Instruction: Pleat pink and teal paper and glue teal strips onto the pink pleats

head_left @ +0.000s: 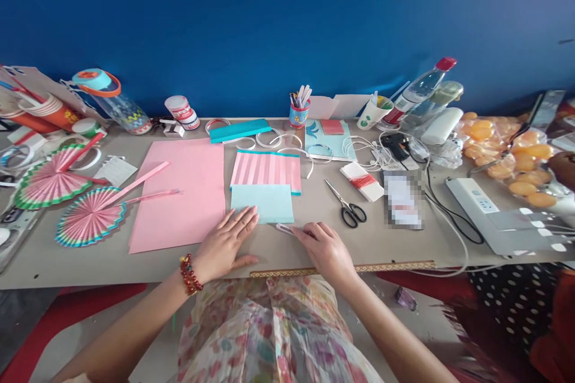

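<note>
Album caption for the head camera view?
Left hand on pale blue paper, right hand holding a small tool, scissors nearby.

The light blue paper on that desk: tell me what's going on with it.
A person's left hand lies spread on the near left corner of the light blue paper. The right hand has a small slim tool in its grip, by the paper's near edge. The blue paper overlaps the near edge of a striped pink paper. Scissors lie unheld to the right; large pink sheets lie to the left.
</note>
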The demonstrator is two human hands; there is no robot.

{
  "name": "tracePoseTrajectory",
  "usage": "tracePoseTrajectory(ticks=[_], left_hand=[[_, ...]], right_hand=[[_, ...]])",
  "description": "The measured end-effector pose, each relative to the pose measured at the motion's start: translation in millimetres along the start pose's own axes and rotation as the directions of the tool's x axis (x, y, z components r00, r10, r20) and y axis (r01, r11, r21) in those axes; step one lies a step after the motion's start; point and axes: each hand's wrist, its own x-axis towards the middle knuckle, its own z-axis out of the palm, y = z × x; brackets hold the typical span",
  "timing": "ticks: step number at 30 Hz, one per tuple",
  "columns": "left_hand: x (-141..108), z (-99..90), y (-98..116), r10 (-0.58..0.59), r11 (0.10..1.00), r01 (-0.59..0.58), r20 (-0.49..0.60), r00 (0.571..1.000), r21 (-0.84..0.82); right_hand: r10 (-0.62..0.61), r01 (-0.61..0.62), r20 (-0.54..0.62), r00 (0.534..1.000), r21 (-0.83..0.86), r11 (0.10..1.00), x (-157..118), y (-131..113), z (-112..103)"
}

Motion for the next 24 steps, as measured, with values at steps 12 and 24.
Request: tracePoseTrajectory(ticks=[12, 24], left_hand=[[0.3, -2.9, 0.7, -0.002, 1.0, 0.002, -0.001, 1.0, 0.003], [-0.8, -6.6, -3.3, 0.003, 0.995, -0.004, -0.011, 1.0, -0.096]], right_hand=[[-0.036, 0.036, 0.015, 0.999, -0.032, 0.999, 5.0, -9.7, 6.4], [-0.036, 0.037, 0.021, 0.999, -0.043, 0.998, 12.9, -21.7, 12.7]])
